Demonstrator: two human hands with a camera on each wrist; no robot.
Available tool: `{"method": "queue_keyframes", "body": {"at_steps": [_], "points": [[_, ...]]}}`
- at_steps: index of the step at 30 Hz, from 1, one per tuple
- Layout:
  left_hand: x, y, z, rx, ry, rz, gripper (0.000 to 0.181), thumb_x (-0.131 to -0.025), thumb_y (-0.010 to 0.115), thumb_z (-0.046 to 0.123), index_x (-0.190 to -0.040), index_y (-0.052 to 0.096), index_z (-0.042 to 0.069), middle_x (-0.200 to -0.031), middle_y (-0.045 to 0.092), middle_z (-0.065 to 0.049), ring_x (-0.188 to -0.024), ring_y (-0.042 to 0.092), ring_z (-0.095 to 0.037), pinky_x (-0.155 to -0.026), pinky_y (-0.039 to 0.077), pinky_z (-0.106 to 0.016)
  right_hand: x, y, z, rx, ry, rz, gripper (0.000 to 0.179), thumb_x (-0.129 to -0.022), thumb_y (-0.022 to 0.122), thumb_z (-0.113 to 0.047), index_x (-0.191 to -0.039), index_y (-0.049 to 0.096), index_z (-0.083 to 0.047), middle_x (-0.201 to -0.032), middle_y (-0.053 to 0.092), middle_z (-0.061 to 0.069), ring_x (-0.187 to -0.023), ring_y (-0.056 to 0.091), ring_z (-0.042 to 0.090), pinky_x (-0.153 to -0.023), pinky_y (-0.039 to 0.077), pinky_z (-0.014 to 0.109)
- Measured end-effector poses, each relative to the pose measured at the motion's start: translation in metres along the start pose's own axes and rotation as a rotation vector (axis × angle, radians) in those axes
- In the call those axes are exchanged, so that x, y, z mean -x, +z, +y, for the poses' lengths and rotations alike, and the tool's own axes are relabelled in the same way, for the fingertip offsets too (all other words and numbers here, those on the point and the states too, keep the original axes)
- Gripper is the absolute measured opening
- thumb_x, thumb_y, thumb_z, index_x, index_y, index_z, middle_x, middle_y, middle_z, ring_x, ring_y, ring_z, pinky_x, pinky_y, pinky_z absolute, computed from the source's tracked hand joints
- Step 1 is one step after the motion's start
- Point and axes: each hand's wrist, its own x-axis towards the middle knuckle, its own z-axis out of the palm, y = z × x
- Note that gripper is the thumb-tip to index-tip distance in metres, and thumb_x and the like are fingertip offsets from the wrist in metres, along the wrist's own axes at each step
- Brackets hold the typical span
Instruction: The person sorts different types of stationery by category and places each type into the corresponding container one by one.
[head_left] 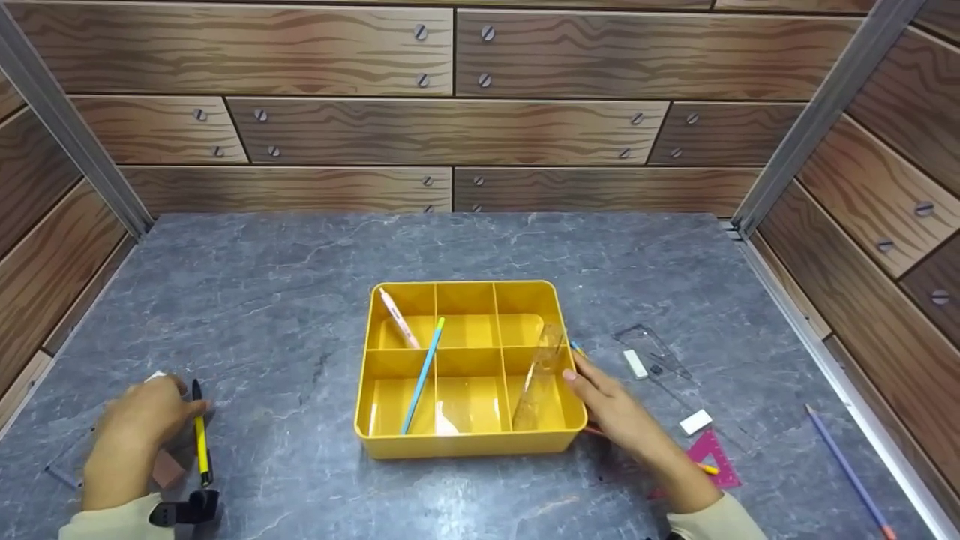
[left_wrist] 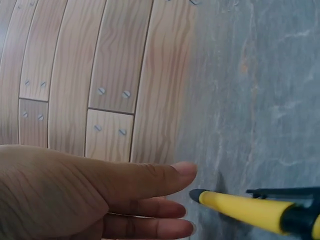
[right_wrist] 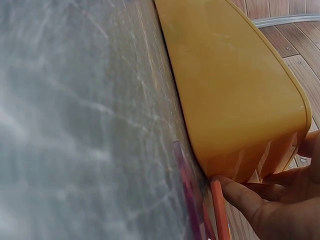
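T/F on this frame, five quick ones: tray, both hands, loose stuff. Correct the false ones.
1. The yellow tray has six compartments. True.
2. The left hand is inside the tray. False: it is left of the tray, beside the yellow-and-black pen.
3. The right hand touches the tray's right side. True.
4. The pink triangle ruler is in the tray. False: the pink triangle ruler lies on the table, near the right forearm.
5. A purple pencil lies on the table, to the right of the tray. True.
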Motion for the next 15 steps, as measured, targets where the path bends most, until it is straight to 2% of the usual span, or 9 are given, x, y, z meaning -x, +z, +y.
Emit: {"method": "queue_keyframes", "body": {"at_steps": [3, 6, 10, 13, 15], "points": [[-0.001, 0.005, 0.004, -0.004, 0.033, 0.036, 0.051, -0.087, 0.071, 0.036, -0.104, 0.060, -0.011, -0.095, 0.063, -0.030, -0.091, 0.058, -0.051, -0.076, 0.045, -0.064, 0.000, 0.000, 0.000, 0.014, -0.010, 0.007, 0.063, -0.105, 0.047, -0.030, -0.155, 0.021, -0.003, -0.154, 0.025, 0.027, -0.119, 0.054, 0.035, -0.096, 0.050, 0.043], [-0.003, 0.009, 0.009, -0.012, 0.047, 0.044, 0.052, -0.087, 0.072, 0.031, -0.109, 0.057, -0.014, -0.099, 0.061, -0.033, -0.087, 0.060, -0.046, -0.073, 0.047, -0.060, 0.000, 0.000, 0.001, 0.013, -0.022, 0.001, 0.062, -0.105, 0.046, -0.029, -0.155, 0.021, -0.002, -0.155, 0.024, 0.027, -0.119, 0.054, 0.035, -0.096, 0.049, 0.043], [-0.004, 0.013, 0.014, 0.004, 0.072, 0.067, 0.050, -0.088, 0.071, 0.022, -0.116, 0.053, -0.016, -0.101, 0.061, -0.034, -0.088, 0.059, -0.048, -0.072, 0.048, -0.059, -0.001, 0.001, 0.001, -0.008, -0.033, -0.016, 0.062, -0.105, 0.046, -0.028, -0.155, 0.020, -0.002, -0.155, 0.022, 0.027, -0.121, 0.052, 0.037, -0.097, 0.049, 0.044], [-0.003, 0.014, 0.016, 0.016, 0.109, 0.107, 0.040, -0.087, 0.070, 0.014, -0.111, 0.056, -0.015, -0.093, 0.063, -0.030, -0.084, 0.060, -0.048, -0.070, 0.048, -0.059, -0.001, 0.001, 0.000, -0.022, -0.024, -0.023, 0.063, -0.105, 0.046, -0.029, -0.156, 0.019, -0.003, -0.153, 0.024, 0.029, -0.119, 0.054, 0.037, -0.095, 0.050, 0.044], [-0.004, 0.015, 0.017, 0.026, 0.117, 0.108, 0.035, -0.087, 0.069, 0.011, -0.109, 0.057, -0.014, -0.089, 0.063, -0.027, -0.080, 0.060, -0.044, -0.068, 0.048, -0.057, 0.000, 0.001, -0.001, -0.020, -0.018, -0.020, 0.063, -0.105, 0.046, -0.030, -0.156, 0.019, -0.004, -0.153, 0.025, 0.030, -0.117, 0.055, 0.037, -0.093, 0.051, 0.044]]}}
